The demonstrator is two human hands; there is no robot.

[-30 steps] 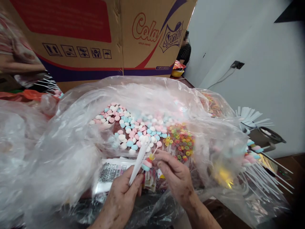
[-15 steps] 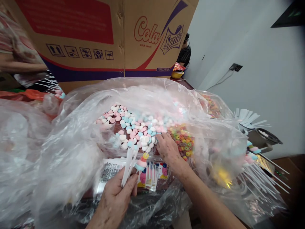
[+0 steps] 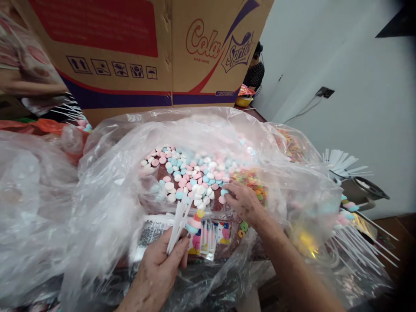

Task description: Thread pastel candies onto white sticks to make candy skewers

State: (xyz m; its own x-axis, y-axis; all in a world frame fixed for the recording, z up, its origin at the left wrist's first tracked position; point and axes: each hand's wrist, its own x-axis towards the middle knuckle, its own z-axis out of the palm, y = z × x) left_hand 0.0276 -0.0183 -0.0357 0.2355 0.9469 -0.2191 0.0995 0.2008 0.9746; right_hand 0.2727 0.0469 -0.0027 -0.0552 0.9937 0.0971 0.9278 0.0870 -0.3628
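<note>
In the lower middle, my left hand [image 3: 165,258] is closed around a bunch of white sticks [image 3: 178,221]. One stick by its fingers carries stacked yellow, pink and blue candies [image 3: 194,222]. My right hand [image 3: 244,200] is at the right side of a loose pile of pink, white and blue candies [image 3: 190,175]. Its fingers are bent together, with a blue candy [image 3: 224,192] at the tips. Colourful ring candies [image 3: 251,182] lie just beyond that hand, partly under clear plastic. Printed packets [image 3: 224,232] sit between my hands.
Clear plastic bags [image 3: 107,173] surround the candy. A large cardboard box [image 3: 130,26] stands behind. At right are finished-looking candy sticks [image 3: 354,242], a dark pot [image 3: 360,190] and white sticks [image 3: 341,162]. A person's arm [image 3: 35,88] shows at far left.
My right hand has moved a little right, off the candy pile's edge, with a blue candy now at its fingertips. My left hand stays nearly still with the sticks.
</note>
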